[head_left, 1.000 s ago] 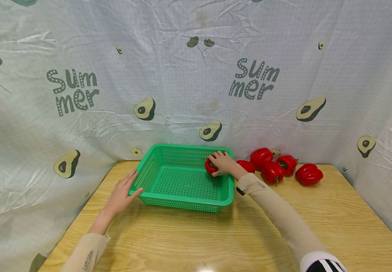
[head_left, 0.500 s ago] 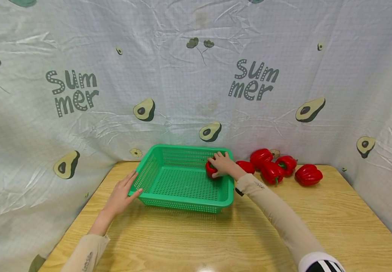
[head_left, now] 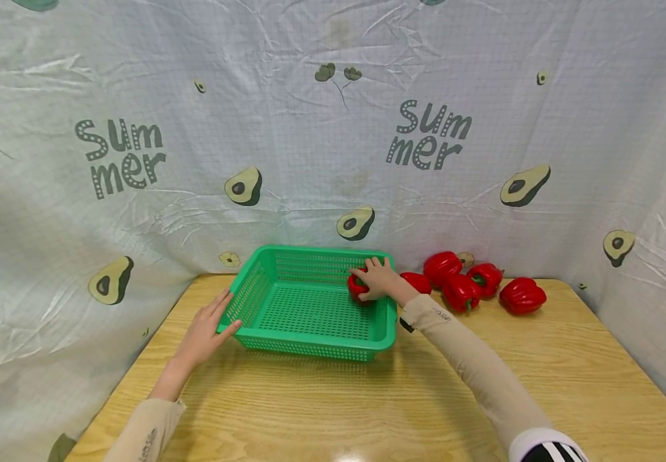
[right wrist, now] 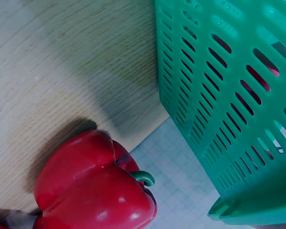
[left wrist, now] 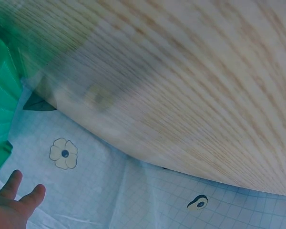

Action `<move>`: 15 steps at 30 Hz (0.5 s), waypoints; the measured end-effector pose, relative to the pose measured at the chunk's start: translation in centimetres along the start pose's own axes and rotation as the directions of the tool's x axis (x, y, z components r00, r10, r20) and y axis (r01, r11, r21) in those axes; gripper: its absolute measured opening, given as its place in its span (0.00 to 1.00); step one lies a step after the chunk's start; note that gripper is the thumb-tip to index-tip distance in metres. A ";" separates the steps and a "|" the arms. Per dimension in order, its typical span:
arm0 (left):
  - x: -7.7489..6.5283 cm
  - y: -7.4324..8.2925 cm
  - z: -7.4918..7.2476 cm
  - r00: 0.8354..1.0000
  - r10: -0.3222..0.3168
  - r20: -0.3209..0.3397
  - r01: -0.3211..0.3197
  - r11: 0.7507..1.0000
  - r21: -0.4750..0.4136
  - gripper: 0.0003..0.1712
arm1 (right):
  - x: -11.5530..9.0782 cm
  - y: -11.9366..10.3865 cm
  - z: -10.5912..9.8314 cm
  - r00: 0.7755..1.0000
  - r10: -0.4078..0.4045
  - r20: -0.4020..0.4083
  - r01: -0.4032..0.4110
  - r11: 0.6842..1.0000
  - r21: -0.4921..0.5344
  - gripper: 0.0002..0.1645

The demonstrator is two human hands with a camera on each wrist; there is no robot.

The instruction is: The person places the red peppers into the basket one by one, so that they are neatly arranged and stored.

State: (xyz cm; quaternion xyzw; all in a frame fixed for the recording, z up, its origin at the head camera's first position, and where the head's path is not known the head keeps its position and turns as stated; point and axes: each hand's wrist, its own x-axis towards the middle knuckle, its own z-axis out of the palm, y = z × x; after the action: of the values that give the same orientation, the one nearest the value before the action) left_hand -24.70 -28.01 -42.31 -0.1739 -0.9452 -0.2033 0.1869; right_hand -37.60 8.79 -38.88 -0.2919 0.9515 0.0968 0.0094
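Observation:
A green plastic basket (head_left: 315,340) with slotted sides stands on the wooden table in the head view. Inside its right end is a red bell pepper (head_left: 356,287), partly covered by my right hand (head_left: 382,281), whose fingers curl over it. My left hand (head_left: 203,328) rests at the basket's left rim, fingers straight and thumb spread at the front corner. The left wrist view catches only some fingertips (left wrist: 20,195) beside the basket (left wrist: 1,95). In the right wrist view, the basket's outer wall (right wrist: 219,95) hides the right hand, and a bell pepper (right wrist: 95,186) lies outside it.
Several more red bell peppers (head_left: 462,293) lie on the table (head_left: 483,366) to the basket's right, one (head_left: 416,282) close to its wall and partly behind the right wrist. A printed cloth (head_left: 287,128) hangs right behind the table.
The bell pepper under my right hand sits slightly lower in the basket, and the hand has shifted a little over it. My left hand stays at the rim.

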 end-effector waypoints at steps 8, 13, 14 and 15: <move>0.1 -0.2 0.2 1.000 0.012 -0.008 -0.012 1.000 -0.015 0.36 | -0.8 0.4 -0.2 0.998 -0.023 -0.052 0.026 0.998 0.053 0.36; 0.1 -0.3 0.2 1.000 0.010 -0.004 -0.010 1.000 -0.023 0.36 | -1.7 0.6 -0.7 0.993 -0.038 -0.113 0.048 0.995 0.084 0.33; 0.1 -0.3 0.2 1.000 0.008 -0.002 -0.008 1.000 -0.023 0.36 | -1.9 0.7 -0.8 0.991 -0.042 -0.127 0.054 0.995 0.089 0.33; 0.1 -0.3 0.2 1.000 0.006 -0.001 -0.006 1.000 -0.023 0.36 | -2.2 0.7 -0.9 0.989 -0.046 -0.140 0.060 0.994 0.093 0.33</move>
State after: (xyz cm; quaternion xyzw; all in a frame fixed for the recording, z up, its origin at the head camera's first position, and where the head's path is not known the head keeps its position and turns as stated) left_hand -24.97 -28.12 -42.54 -0.1788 -0.9422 -0.2138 0.1858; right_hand -36.18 10.39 -37.67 -0.3223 0.9453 0.0296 -0.0396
